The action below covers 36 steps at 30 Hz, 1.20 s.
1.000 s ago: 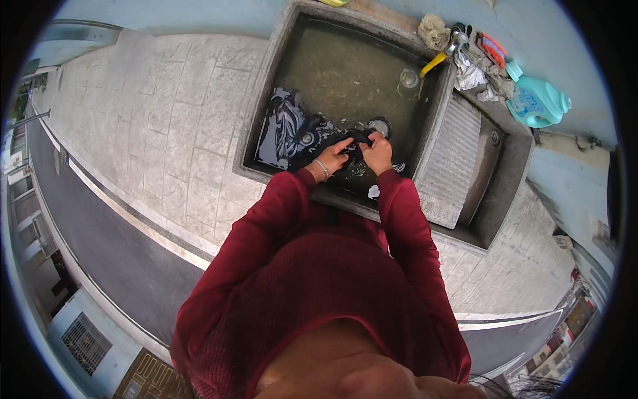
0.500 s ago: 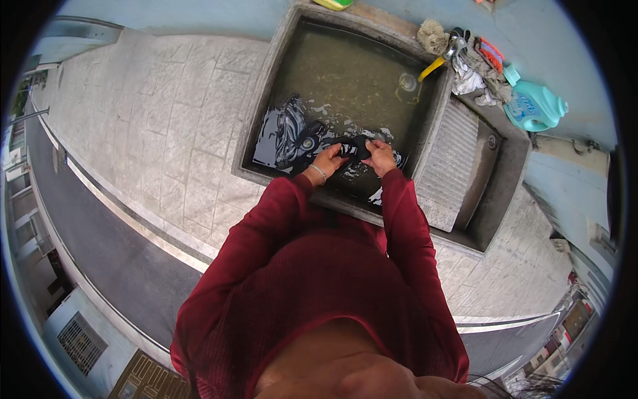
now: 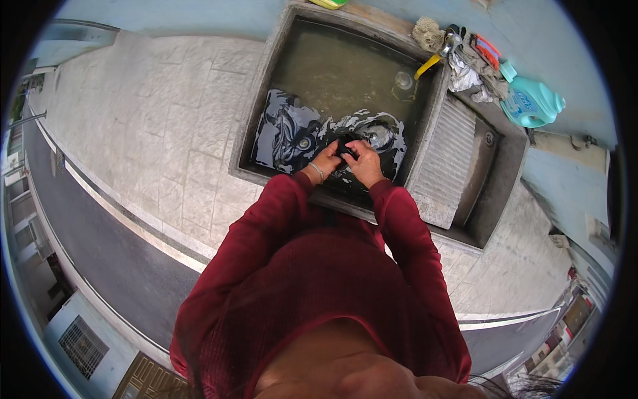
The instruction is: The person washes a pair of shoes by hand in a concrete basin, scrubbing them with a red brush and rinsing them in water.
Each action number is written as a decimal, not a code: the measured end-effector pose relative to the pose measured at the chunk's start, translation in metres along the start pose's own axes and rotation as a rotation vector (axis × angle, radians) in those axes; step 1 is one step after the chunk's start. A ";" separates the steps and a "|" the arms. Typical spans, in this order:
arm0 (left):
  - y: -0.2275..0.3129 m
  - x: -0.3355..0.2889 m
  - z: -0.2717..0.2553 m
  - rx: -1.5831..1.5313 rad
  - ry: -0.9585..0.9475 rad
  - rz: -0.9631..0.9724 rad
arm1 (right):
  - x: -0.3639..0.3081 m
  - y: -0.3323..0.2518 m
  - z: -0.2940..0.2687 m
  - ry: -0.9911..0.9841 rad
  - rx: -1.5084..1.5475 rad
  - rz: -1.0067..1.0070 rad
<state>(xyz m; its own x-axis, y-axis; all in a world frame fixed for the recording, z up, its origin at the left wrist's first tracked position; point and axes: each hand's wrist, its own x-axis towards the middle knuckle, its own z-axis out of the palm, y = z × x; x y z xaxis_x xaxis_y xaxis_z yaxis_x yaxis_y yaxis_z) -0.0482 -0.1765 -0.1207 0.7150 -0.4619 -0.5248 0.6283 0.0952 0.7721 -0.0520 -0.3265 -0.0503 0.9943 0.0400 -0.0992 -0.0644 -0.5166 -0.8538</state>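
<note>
Left hand [image 3: 325,163] and right hand [image 3: 365,165] meet over a stone basin [image 3: 260,100] of murky water [image 3: 332,70], fingers bent, both pinching a wet bunch of black cloth [image 3: 345,147] between them near the basin's front edge. Farthest left, pale paving [image 3: 159,113] runs up to the basin. Inside it, at the near left, dark shapes [image 3: 286,126], probably more fabric, lie among bright reflections. A bracelet [image 3: 318,173] circles the left wrist; next to it is the cloth, and how much of it trails underwater cannot be told. Half a second ago the hands stood farther apart, the cloth stretched between them; the right has since drawn in toward the left. The fabric now appears to be worked as a compact handful rather than spread out. Ripples [image 3: 380,130] ring the surface beside the right hand. Beyond, a yellow hose [image 3: 427,66] hangs over the basin, a ridged washboard [image 3: 442,159] adjoins it, and a turquoise bottle [image 3: 531,103] rests at far right.
</note>
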 end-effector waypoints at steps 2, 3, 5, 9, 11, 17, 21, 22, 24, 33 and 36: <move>-0.006 0.008 -0.003 -0.398 -0.119 -0.022 | -0.012 -0.006 0.003 0.065 -0.152 -0.172; 0.011 0.002 0.002 -0.447 -0.118 -0.015 | -0.019 -0.005 0.006 0.065 -0.170 -0.200; 0.025 -0.001 0.012 -0.431 -0.001 -0.038 | -0.027 -0.010 0.009 0.089 -0.169 -0.194; 0.016 0.007 0.014 -0.275 0.166 -0.025 | -0.032 -0.015 0.004 0.075 -0.048 -0.212; 0.018 0.004 0.011 -0.243 0.168 -0.092 | -0.035 0.003 0.004 0.087 0.170 0.000; 0.004 -0.001 0.002 -0.296 0.181 -0.156 | -0.024 0.043 0.003 0.180 0.194 0.086; 0.007 -0.007 0.014 -0.448 0.232 0.007 | -0.014 0.057 -0.006 0.174 0.035 0.181; 0.006 -0.006 0.014 -0.476 0.250 0.054 | -0.011 0.056 -0.009 0.209 -0.032 0.151; -0.008 -0.002 0.001 -0.403 0.275 0.114 | -0.008 0.056 -0.018 0.167 -0.319 0.136; 0.029 0.004 0.007 -0.237 0.430 -0.155 | 0.031 0.033 -0.051 -0.162 0.043 0.165; 0.059 -0.005 0.016 -0.117 0.399 -0.266 | 0.046 0.046 -0.069 0.034 -0.254 0.001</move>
<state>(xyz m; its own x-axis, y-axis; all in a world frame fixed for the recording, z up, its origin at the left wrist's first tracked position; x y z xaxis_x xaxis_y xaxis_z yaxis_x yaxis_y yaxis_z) -0.0197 -0.1825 -0.0665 0.5727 -0.1119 -0.8121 0.8187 0.1289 0.5596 -0.0035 -0.4075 -0.0592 0.9968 0.0128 -0.0788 -0.0460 -0.7150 -0.6976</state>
